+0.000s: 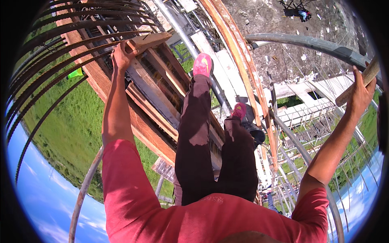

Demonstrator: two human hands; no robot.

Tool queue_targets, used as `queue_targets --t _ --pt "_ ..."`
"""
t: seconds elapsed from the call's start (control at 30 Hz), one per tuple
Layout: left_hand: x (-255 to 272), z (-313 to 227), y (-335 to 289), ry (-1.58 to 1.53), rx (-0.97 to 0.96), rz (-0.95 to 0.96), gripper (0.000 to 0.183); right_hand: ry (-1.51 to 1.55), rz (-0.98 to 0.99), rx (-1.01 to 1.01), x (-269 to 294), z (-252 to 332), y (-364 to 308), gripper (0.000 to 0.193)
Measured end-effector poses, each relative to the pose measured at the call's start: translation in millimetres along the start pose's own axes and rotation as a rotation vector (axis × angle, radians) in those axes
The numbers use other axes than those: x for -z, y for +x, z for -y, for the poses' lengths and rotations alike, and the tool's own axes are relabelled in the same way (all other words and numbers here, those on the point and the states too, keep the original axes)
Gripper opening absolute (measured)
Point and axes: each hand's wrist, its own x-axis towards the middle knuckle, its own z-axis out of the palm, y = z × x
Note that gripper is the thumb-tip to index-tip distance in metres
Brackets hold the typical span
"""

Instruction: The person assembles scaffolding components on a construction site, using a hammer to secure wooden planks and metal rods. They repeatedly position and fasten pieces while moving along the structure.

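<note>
Wooden handle (348,94), brown and blunt-ended

We look down from high up, outdoors in bright daylight.
Green grass (73,107) spreads on our left under a blue sky (44,202) with white clouds (95,223); bare grey ground (259,24) strewn with pale scraps (318,17) lies below, towards the top right. On our right we see thin rods (304,128) among pale beams (302,109), all sharply lit.
</note>
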Motion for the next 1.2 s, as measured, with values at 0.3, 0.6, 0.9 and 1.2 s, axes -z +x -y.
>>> queue_targets --t 0.3,0.6,0.9,1.2 --pt "6 -9 -5 -0.089 0.005 -0.046 0.059 -0.110 -0.022 -0.115 1 -16 33 0.052" --pt "18 -4 -2 -0.385 0.067 0.043 0.065 -0.176 -0.064 -0.122 11 -30 24 0.052" --pt "17 -2 -3 -0.248 0.147 0.155 0.076 -0.010 0.289 -0.617 -60 86 -80 0.038" --pt "31 -19 2 -0.417 0.207 0.150 0.076 0.791 1.097 -1.401 -272 230 -231 0.022"
